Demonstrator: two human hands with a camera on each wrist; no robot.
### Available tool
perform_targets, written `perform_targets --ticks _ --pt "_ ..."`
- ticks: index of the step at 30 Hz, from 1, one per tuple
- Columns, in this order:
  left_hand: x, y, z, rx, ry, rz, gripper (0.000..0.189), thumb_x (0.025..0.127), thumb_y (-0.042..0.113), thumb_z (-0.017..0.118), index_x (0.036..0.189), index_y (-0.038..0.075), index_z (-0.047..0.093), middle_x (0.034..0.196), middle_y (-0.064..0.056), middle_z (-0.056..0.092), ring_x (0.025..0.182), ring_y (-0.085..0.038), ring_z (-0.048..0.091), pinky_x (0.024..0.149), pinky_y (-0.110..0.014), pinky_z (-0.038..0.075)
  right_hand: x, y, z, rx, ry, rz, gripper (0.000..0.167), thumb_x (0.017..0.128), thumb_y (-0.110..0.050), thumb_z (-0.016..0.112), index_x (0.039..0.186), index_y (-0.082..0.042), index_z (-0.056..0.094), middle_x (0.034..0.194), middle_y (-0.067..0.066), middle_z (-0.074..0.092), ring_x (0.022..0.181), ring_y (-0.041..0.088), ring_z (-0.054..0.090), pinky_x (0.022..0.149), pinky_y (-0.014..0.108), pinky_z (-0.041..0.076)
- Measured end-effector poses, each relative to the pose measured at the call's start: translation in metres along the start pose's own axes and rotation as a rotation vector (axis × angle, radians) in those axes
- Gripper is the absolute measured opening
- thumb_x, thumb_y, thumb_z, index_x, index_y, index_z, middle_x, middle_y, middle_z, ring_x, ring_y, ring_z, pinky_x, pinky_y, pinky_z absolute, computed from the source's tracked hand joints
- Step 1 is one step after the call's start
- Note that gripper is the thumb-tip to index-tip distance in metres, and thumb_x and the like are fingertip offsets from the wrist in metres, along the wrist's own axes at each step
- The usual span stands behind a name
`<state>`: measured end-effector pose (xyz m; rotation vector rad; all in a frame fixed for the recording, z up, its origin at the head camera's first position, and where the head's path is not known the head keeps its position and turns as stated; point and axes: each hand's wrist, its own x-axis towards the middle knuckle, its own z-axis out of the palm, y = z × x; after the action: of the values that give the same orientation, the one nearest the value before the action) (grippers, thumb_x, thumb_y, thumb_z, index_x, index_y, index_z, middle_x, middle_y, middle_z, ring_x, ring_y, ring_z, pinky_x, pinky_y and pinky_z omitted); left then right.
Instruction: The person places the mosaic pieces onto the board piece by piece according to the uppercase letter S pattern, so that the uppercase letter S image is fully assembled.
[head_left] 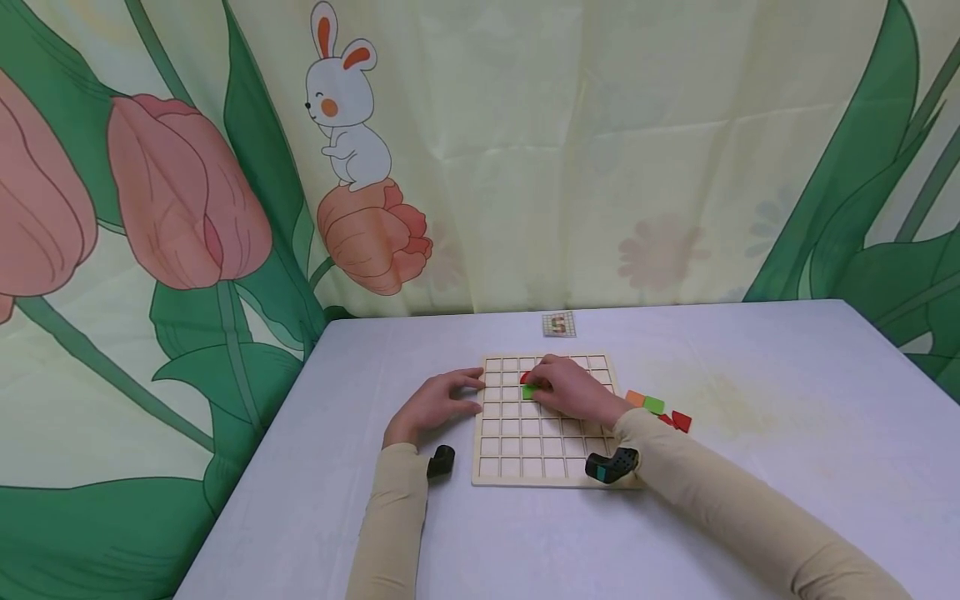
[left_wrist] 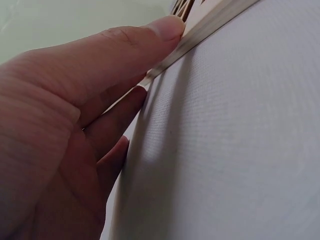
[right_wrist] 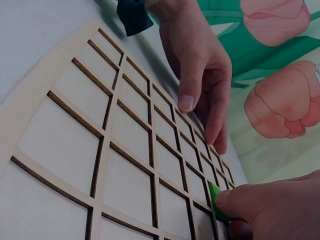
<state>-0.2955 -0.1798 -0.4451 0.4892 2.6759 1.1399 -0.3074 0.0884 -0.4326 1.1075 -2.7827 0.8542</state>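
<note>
A square wooden grid board (head_left: 510, 468) lies on the table, its small cells framed by raised strips. My right hand (head_left: 572, 390) is over the upper middle of the board, fingers curled, with the thumb on a green tile (right_wrist: 218, 201) at a cell there. Just above that green piece a red tile (head_left: 525, 378) shows, partly covered by the fingers. On the board's left edge rests my left hand (head_left: 442, 400); its thumb (left_wrist: 167, 29) touches the wooden rim and its fingers are loosely extended, holding nothing.
Right of the board lie loose tiles: an orange one (head_left: 635, 398), a green one (head_left: 654, 405) and red ones (head_left: 681, 421), partly beside the right sleeve. A small card with a grid picture (head_left: 558, 324) lies behind the board. A printed curtain (head_left: 525, 167) hangs behind the table.
</note>
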Motion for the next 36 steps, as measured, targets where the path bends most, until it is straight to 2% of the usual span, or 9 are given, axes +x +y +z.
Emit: perform_targets --ticks 15,23,27,33,36 --pt "0.000 0.000 -0.001 -0.004 -0.005 0.011 0.041 0.084 0.020 0.079 0.123 0.013 0.068 0.147 0.006 0.048 0.141 -0.017 0.036 0.116 -0.039 0.029 0.001 0.002 0.004 -0.034 0.024 -0.034 0.014 0.087 -0.008 0.071 0.101 -0.005 0.073 0.094 0.003 0.063 0.083 0.017 0.057 0.074 0.033 0.050" --pt "0.000 0.000 0.000 -0.005 0.009 0.004 0.039 0.083 0.019 0.079 0.121 0.014 0.069 0.146 0.006 0.049 0.140 -0.017 0.037 0.115 -0.038 0.029 -0.002 0.001 0.003 -0.026 0.019 -0.031 0.016 0.089 -0.009 0.070 0.104 -0.005 0.072 0.099 0.004 0.065 0.089 0.019 0.059 0.080 0.036 0.051" --pt "0.000 0.001 0.001 -0.015 0.009 0.003 0.038 0.083 0.018 0.079 0.120 0.014 0.069 0.146 0.005 0.049 0.140 -0.018 0.037 0.115 -0.039 0.029 -0.008 -0.001 -0.003 0.007 0.011 0.002 0.017 0.089 -0.009 0.069 0.105 -0.004 0.072 0.100 0.004 0.064 0.089 0.018 0.058 0.080 0.035 0.051" --pt "0.000 0.002 0.002 -0.016 0.007 -0.013 0.039 0.084 0.018 0.078 0.121 0.014 0.068 0.147 0.005 0.049 0.140 -0.019 0.036 0.115 -0.040 0.029 -0.025 0.004 -0.017 0.060 0.039 0.052 0.017 0.090 -0.006 0.065 0.105 -0.002 0.071 0.096 0.004 0.064 0.086 0.018 0.060 0.078 0.036 0.052" --pt "-0.001 0.001 0.002 -0.017 0.008 -0.023 0.039 0.084 0.018 0.078 0.121 0.014 0.069 0.147 0.005 0.048 0.141 -0.019 0.036 0.115 -0.040 0.029 -0.035 0.010 -0.025 0.088 0.016 0.149 0.019 0.092 -0.011 0.065 0.109 -0.004 0.070 0.099 0.002 0.064 0.088 0.018 0.059 0.080 0.038 0.052"
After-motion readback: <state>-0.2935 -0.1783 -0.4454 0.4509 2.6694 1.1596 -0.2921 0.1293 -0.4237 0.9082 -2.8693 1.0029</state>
